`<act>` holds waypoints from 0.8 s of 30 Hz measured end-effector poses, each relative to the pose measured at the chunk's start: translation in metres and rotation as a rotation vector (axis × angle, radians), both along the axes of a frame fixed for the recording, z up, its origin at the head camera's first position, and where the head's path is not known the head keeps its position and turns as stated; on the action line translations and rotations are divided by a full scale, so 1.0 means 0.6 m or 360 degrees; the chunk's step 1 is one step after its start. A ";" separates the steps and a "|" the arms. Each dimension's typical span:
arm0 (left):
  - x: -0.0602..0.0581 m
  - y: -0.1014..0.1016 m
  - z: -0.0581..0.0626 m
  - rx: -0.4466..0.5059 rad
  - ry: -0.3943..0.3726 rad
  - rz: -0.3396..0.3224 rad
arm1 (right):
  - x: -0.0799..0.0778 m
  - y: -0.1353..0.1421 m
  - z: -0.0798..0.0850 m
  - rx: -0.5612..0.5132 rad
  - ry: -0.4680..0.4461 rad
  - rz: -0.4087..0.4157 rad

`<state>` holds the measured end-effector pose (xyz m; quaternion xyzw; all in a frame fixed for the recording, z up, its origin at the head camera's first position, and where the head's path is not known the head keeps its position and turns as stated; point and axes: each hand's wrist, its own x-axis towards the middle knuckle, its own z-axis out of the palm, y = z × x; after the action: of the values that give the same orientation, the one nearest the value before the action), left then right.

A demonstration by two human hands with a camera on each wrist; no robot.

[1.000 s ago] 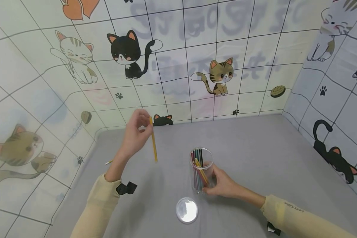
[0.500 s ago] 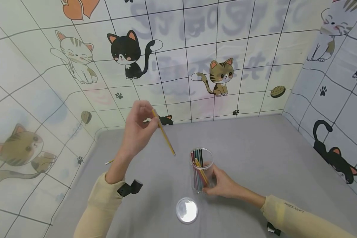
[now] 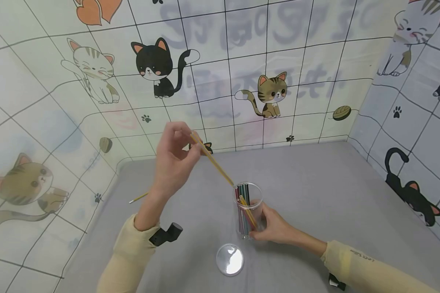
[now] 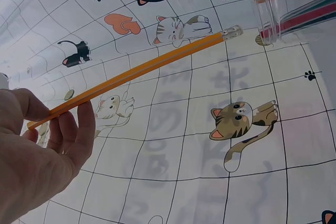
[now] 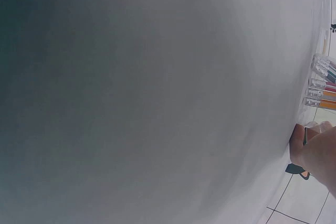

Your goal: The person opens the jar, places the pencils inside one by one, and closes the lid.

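My left hand (image 3: 176, 158) pinches a yellow pencil (image 3: 218, 166) near one end and holds it slanted above the table. The pencil's far end, with a clear cap in the left wrist view (image 4: 231, 32), comes close to the rim of a clear jar (image 3: 261, 194); contact cannot be told. Upright in that jar are several coloured pencils (image 3: 243, 219), dark, red and yellow. My right hand (image 3: 275, 226) grips the jar low on its right side, some fingers hidden behind it. At the right wrist view's edge, only part of this hand (image 5: 317, 153) shows.
A round clear lid (image 3: 229, 259) lies in front of the jar. Another yellow pencil (image 3: 138, 197) rests on the grey table (image 3: 315, 179), partly behind the left wrist. Cloth walls (image 3: 212, 89) printed with cats enclose the back and sides.
My left hand has risen and shifted slightly right. The pencil in it has swung from nearly upright to slanting, its lower end now near the jar's rim. The right hand and jar stay put.
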<state>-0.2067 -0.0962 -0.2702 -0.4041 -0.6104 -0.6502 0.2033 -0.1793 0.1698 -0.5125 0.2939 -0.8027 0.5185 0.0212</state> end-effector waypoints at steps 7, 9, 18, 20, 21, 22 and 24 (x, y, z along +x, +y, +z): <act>0.017 0.016 -0.007 0.0022 0.0058 -0.0110 | -0.001 -0.001 -0.001 -0.0026 0.0010 0.0013; 0.021 0.022 -0.014 -0.0009 0.0080 -0.0133 | -0.001 -0.001 -0.001 -0.0029 0.0008 0.0013; 0.031 0.043 -0.043 -0.0120 0.0146 -0.0148 | -0.001 -0.002 0.000 -0.0028 0.0001 0.0018; 0.030 0.047 -0.049 -0.0141 0.0166 -0.0142 | -0.002 -0.002 0.000 -0.0030 0.0002 0.0017; 0.030 0.048 -0.052 -0.0153 0.0179 -0.0138 | -0.002 -0.002 0.000 -0.0031 0.0003 0.0017; 0.030 0.050 -0.055 -0.0163 0.0194 -0.0139 | -0.002 -0.002 0.000 -0.0032 0.0001 0.0017; 0.030 0.054 -0.061 -0.0188 0.0225 -0.0135 | -0.002 -0.002 -0.001 -0.0036 -0.0002 0.0022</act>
<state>-0.1889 -0.0635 -0.3071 -0.4857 -0.6143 -0.5908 0.1940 -0.1806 0.1686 -0.5130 0.2988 -0.7947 0.5280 0.0204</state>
